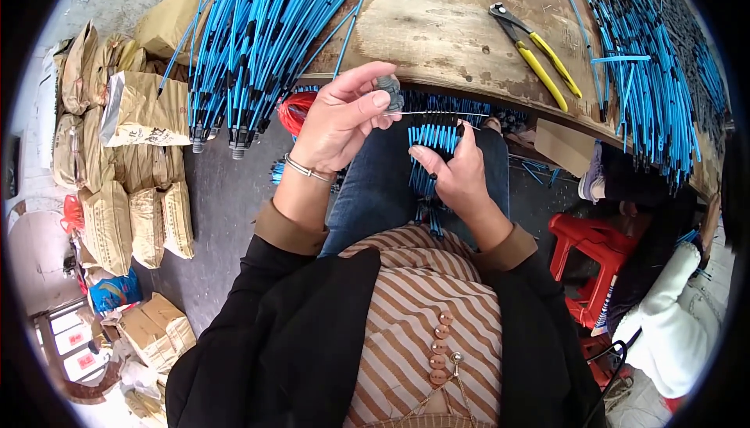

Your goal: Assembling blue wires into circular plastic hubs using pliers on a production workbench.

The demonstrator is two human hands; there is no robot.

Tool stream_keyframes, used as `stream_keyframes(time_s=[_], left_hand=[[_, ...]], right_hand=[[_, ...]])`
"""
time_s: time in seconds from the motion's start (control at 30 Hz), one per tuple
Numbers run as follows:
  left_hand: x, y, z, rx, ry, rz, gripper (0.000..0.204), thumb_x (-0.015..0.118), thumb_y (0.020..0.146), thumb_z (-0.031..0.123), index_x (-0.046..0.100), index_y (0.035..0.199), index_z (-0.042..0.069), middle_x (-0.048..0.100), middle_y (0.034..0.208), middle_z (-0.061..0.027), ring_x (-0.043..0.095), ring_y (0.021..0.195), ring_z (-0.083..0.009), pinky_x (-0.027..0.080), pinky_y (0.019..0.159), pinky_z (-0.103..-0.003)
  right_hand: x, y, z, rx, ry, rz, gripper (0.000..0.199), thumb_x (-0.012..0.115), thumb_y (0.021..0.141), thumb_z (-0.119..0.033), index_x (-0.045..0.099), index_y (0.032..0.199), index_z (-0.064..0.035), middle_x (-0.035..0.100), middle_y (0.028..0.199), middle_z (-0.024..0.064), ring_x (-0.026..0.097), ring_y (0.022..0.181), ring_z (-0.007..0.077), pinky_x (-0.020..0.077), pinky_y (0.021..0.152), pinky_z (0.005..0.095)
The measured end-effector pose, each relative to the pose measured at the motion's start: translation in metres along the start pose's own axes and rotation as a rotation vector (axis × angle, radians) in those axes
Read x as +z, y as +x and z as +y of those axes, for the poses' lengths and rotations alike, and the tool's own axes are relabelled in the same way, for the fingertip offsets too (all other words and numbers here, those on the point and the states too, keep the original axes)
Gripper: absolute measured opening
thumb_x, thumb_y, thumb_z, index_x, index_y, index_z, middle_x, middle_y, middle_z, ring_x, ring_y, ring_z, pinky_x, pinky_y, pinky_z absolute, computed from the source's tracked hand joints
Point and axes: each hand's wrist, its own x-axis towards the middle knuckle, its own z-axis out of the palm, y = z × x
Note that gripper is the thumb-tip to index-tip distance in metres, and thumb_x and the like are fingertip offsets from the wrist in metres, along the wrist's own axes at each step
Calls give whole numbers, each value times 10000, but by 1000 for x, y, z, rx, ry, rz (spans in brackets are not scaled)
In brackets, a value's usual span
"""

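My left hand is raised in front of the table edge and pinches a small grey plastic piece between thumb and fingers. A thin metal wire runs from that piece to the right. My right hand rests over my lap, fingers closed on the blue rods lying across my jeans, its index finger up near the wire. A silver bracelet circles my left wrist.
A worn wooden table carries a big bundle of blue and black rods at left, another pile at right, and yellow-handled pliers. Brown paper sacks line the floor at left. A red stool stands at right.
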Motion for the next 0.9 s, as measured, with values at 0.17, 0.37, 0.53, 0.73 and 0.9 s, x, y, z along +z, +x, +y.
stream_keyframes(time_s=[0.17, 0.37, 0.53, 0.73, 0.9], left_hand=[[23, 7, 12, -69, 42, 98, 401, 571, 838, -46, 517, 1234, -17, 611, 1106, -164, 602, 730, -133, 500, 693, -204], [20, 12, 5, -25, 26, 67, 400, 572, 832, -57, 527, 1227, -13, 626, 1066, -134, 599, 787, -121, 490, 702, -192], [16, 12, 3, -51, 53, 37, 383, 569, 831, -59, 543, 1210, -12, 635, 1029, -113, 588, 811, -110, 484, 706, -188], [15, 11, 3, -60, 93, 66, 381, 569, 838, -43, 538, 1216, -9, 629, 1032, -128, 588, 809, -129, 491, 724, -210], [4, 6, -3, -20, 100, 22, 430, 551, 838, -47, 488, 1262, -15, 604, 1098, -200, 606, 888, -194, 509, 751, -262]], right_hand=[[-1, 3, 6, -8, 16, 19, 552, 736, 767, -238, 436, 1138, 40, 640, 761, 138, 613, 615, 256, 484, 569, 342], [0, 4, 6, -25, 12, 19, 540, 737, 766, -239, 446, 1128, 38, 641, 773, 143, 616, 619, 263, 487, 572, 347], [0, 5, 6, -43, -14, 15, 529, 742, 759, -225, 455, 1117, 37, 642, 783, 151, 620, 627, 268, 490, 576, 348], [3, 5, 3, -47, -8, 45, 535, 759, 740, -212, 459, 1107, 37, 644, 771, 147, 623, 616, 274, 489, 565, 346], [5, 6, -2, -14, -1, 81, 545, 771, 725, -211, 464, 1100, 37, 647, 759, 139, 625, 604, 271, 488, 554, 346]])
